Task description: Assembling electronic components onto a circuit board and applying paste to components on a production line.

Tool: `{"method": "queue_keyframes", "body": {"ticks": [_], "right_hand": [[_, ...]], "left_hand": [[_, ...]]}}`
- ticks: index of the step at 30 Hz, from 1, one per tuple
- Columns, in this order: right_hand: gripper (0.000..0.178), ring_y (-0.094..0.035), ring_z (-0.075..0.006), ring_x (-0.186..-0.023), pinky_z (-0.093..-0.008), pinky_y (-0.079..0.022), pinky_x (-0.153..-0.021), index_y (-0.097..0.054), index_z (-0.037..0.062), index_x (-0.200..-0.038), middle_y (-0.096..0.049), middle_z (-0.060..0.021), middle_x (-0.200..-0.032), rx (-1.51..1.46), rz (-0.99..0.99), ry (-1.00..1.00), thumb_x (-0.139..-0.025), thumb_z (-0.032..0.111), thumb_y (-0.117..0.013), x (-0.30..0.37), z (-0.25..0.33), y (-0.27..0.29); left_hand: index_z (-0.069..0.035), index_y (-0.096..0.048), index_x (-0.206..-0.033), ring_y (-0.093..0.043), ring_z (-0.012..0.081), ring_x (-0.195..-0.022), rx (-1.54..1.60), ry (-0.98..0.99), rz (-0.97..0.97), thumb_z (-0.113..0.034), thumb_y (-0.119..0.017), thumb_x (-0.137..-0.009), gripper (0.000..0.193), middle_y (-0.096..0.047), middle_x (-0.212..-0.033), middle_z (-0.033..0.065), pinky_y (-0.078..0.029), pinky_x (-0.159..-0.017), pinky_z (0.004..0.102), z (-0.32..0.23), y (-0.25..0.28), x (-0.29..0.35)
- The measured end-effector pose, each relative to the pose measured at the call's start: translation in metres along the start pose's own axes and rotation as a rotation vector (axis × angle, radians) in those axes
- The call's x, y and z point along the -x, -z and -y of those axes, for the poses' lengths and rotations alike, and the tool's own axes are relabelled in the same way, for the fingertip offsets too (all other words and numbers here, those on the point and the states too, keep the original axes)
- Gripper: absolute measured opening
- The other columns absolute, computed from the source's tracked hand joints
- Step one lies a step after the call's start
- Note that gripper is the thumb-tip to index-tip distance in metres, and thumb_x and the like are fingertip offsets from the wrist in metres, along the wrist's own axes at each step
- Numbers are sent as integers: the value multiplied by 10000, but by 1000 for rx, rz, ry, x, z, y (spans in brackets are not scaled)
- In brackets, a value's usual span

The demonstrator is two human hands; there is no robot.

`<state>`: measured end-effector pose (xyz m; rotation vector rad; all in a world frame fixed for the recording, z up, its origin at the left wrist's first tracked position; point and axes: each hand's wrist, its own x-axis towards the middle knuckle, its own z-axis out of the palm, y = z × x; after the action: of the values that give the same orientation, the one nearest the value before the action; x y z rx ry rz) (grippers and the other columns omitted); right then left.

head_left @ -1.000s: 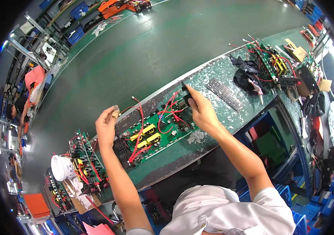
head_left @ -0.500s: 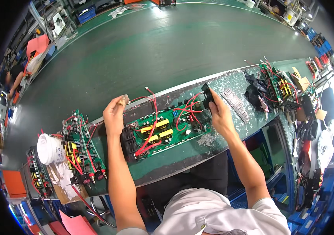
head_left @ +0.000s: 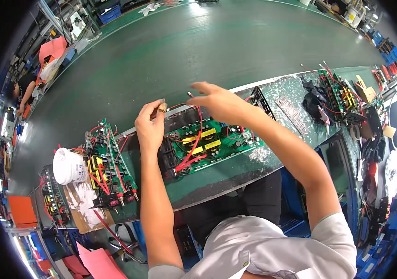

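"Green table (head_left: 203, 187) in a busy workroom. What's there, from the left?"

"White bucket (head_left: 68, 167), then a side board (head_left: 117, 162). Next is the left hand (head_left: 149, 132), just past the left end of the main board (head_left: 226, 149)."

"Is its grip holding something?"

"Thumb and finger are close together, with something brown there. I can't tell if they pinch it."

"Where's the main board?"

"Flat on the table, between the arms, with red wires (head_left: 193, 160) looping over it."

"And the right hand (head_left: 219, 104)?"

"Its grip is open above the board's far side. Right of it stands a black frame (head_left: 262, 101)."

"Which step?"

"Sorting wires, I guess. The next move calls for gentle fingers, so nothing gets tugged."
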<state>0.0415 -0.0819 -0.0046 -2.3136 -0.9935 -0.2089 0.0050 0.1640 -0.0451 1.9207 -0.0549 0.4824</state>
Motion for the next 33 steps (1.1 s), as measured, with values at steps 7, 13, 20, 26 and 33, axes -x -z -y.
{"method": "queue_keyframes", "body": {"ticks": [7,13,20,26,33], "right_hand": [[103,-626,-285,-1053,-460,-518,-898,-716,120,-902,-665,-75,-1083,517,211,271,-837,155,-644,-20,-16,2],[153,-617,-274,-807,-394,-528,-660,-605,52,-899,-588,-65,-819,368,-30,252,-767,114,-651,18,52,63],[140,-635,-314,-792,-417,-520,-678,-678,34,-957,-608,-114,-834,185,25,-123,-829,88,-691,95,36,73],[183,-600,-65,-651,-242,-487,-558,-675,-9,-1080,-673,-25,-830,-909,-31,-582,-942,107,-711,128,43,58],[183,-631,-95,-720,-254,-519,-637,-663,32,-1002,-664,-28,-812,-1062,27,-996,-976,213,-670,284,29,41]], "left_hand": [[19,-652,-1188,-681,197,-958,24,-235,72,-29,-700,-891,304,-693,-1138,127,-552,-782,293,-37,0,14],[-26,-582,-1350,-709,263,-906,-53,19,485,14,-666,-843,515,-716,-1118,171,-544,-786,350,-93,-23,42],[-12,-701,-1123,-684,311,-915,-150,-259,335,4,-687,-843,281,-698,-1063,145,-548,-801,384,-93,-32,45],[-55,-676,-1180,-662,315,-922,-148,-557,450,-5,-737,-785,403,-692,-1052,144,-535,-809,408,-116,-65,66],[4,-727,-1123,-625,165,-775,-24,-387,264,160,-606,-838,347,-588,-998,102,-530,-697,281,-92,-40,58]]}}
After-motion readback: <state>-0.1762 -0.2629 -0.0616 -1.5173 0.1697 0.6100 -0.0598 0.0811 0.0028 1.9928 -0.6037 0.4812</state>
